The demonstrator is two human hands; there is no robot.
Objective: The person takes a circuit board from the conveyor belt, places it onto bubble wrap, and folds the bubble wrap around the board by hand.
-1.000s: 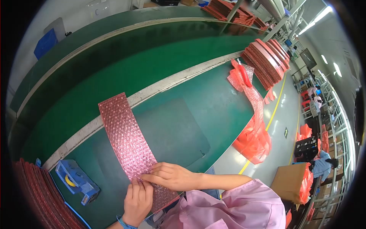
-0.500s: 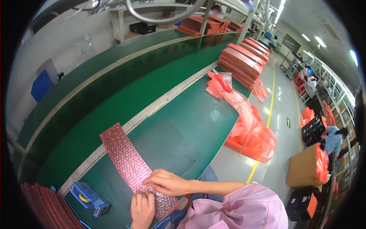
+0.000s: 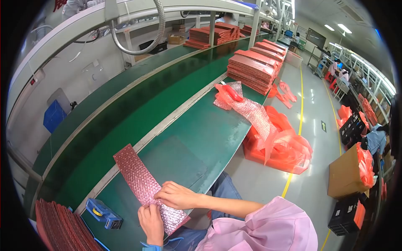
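A long pink bubble-wrap strip point(image 3: 136, 170) lies slantwise on the green bench, its near end reaching the bench's front edge. My right hand point(image 3: 178, 195) rests across its middle, fingers bent and pinching at the surface. Close beside it, my left hand point(image 3: 151, 221) has its fingertips curled onto the strip's left side, thumb partly hidden. The fingertips of both hands nearly meet. What exactly lies under them is too small to make out.
A blue tape dispenser point(image 3: 104, 213) and a stack of dark red bubble-wrap pieces point(image 3: 63, 226) sit at left. Farther along are crumpled red film point(image 3: 230, 93) and tall bubble-wrap stacks point(image 3: 251, 71). A red-film-filled bin point(image 3: 276, 146) stands on the floor at right.
The camera view has tilted up, showing more of the overhead frame. Both hands stay on the bubble-wrap strip, with their fingertips slightly closer together.
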